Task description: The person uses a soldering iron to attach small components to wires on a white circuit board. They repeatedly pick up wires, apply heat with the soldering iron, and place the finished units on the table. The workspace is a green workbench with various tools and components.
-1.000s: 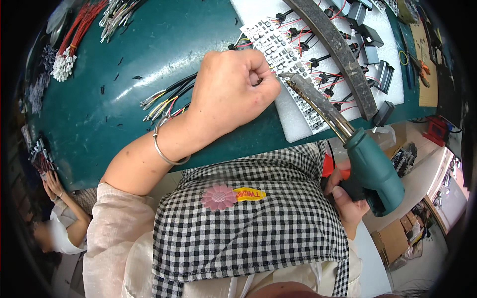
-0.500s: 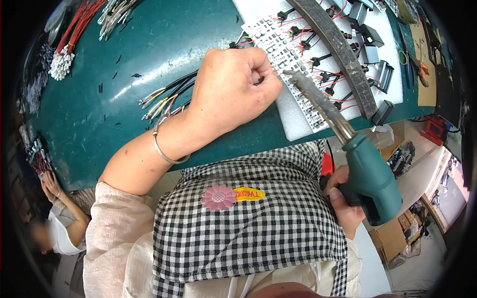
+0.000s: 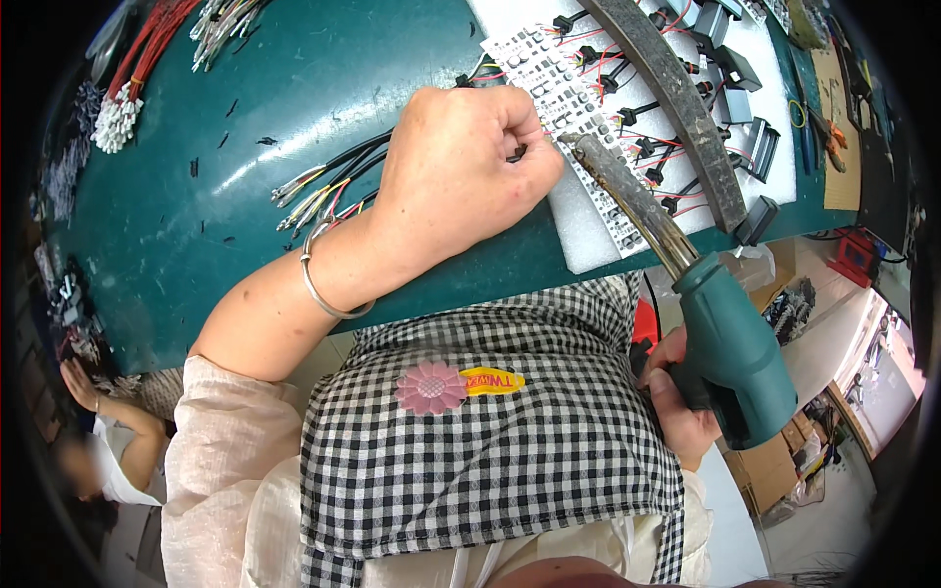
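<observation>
At the far left of the green bench (image 3: 196, 225), bundles of red wires (image 3: 147, 49) lie beside white connectors (image 3: 116, 122), well apart from the work, and another person (image 3: 98, 441) sits at the lower left edge. A fan of loose coloured wires (image 3: 323, 191) runs under the worker's left hand (image 3: 461, 167), which wears a silver bangle (image 3: 328, 284) at the wrist and is closed in a fist; what its fingers pinch is hidden, though it presses down at the near edge of the white foam board (image 3: 588, 225), where small black sleeved leads (image 3: 637, 147) are laid out in rows. Just beside the fist, the metal nozzle (image 3: 627, 201) of a green heat gun (image 3: 730, 363) points at that spot, the right hand (image 3: 676, 402) clamped around the grip below the bench edge. A dark curved strip (image 3: 676, 108) crosses the board behind. Judged from this, the step goes best with the nozzle kept close yet clear of the fingers and the lead held steady. Against the frame half a second earlier, the fist and gun sit almost as they were, the nozzle tip perhaps a touch nearer the knuckles
</observation>
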The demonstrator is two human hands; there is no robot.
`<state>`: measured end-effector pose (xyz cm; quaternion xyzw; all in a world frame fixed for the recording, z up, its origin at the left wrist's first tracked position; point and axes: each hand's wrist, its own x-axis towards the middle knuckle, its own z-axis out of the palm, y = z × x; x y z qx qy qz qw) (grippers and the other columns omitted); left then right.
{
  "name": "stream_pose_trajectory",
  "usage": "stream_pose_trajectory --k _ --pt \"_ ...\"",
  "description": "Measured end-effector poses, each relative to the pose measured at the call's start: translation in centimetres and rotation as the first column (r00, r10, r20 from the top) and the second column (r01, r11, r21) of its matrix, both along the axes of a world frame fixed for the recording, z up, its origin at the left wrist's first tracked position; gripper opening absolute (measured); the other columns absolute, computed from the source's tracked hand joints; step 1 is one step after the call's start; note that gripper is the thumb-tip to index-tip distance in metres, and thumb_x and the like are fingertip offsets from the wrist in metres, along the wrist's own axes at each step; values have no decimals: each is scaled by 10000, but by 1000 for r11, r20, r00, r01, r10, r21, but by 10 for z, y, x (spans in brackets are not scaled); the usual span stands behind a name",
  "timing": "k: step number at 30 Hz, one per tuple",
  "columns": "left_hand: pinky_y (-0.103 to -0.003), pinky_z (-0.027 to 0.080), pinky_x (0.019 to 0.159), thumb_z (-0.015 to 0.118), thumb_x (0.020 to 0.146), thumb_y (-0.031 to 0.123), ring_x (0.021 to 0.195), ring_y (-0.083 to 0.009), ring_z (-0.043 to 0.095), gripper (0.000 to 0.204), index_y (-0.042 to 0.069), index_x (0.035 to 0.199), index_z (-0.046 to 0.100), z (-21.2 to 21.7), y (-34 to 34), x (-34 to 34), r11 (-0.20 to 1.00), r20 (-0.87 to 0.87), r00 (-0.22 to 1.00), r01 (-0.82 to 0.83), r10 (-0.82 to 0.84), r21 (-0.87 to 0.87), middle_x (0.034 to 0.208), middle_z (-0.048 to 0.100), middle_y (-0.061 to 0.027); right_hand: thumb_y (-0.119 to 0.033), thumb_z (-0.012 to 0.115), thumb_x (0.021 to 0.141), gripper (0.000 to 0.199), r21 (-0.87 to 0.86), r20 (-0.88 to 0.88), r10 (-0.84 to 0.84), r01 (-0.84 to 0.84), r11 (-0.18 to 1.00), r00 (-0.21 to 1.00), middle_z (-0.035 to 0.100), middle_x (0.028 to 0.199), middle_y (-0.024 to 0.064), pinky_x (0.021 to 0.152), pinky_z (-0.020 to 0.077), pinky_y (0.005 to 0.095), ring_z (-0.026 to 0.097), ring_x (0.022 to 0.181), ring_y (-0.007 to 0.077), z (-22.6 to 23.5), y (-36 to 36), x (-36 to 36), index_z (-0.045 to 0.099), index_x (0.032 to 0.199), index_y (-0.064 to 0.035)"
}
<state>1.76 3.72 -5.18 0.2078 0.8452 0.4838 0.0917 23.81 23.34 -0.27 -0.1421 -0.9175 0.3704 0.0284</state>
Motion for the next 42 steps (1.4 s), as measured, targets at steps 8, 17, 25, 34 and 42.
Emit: stream_pose_trajectory --k 8,17,25,34,42 --pt "-208 352 431 642 754 41 456 -17 411 139 8 634 581 0 0 0 1000 -9 1000 2 -2 -9 477 495 17 -124 694 676 619 -670 29 -310 249 699 950 528 632 115 440 428 264 504 474 173 27 -11 -35 433 1181 120" --pt "-213 350 432 651 757 53 462 -20 409 147 6 636 583 2 1 0 1000 0 1000 2 -2 -12 485 493 19 -175 711 656 668 -673 -10 -343 248 697 939 508 546 97 405 403 245 487 431 166 23 -8 -30 433 1164 160" --pt "-199 377 459 655 841 126 508 -27 478 170 -4 741 611 4 -7 -10 994 449 888 57 -95 98 580 562 20 -158 721 640 663 -737 -22 -417 266 621 909 507 557 98 401 398 247 477 440 160 22 -6 -31 446 1154 159" --pt "-183 341 447 661 825 92 487 -5 430 140 1 728 616 3 -2 6 1000 148 989 -11 11 -6 555 533 49 -100 693 614 602 -690 40 -410 322 649 911 520 578 106 437 391 253 481 456 171 19 -11 -23 483 1131 129" --pt "-224 318 426 660 780 76 455 -23 369 123 12 692 602 0 0 7 1000 35 999 -11 11 -2 479 458 22 -7 675 638 557 -634 106 -352 336 697 930 557 718 113 528 430 265 527 562 179 15 -15 -17 485 1155 77"
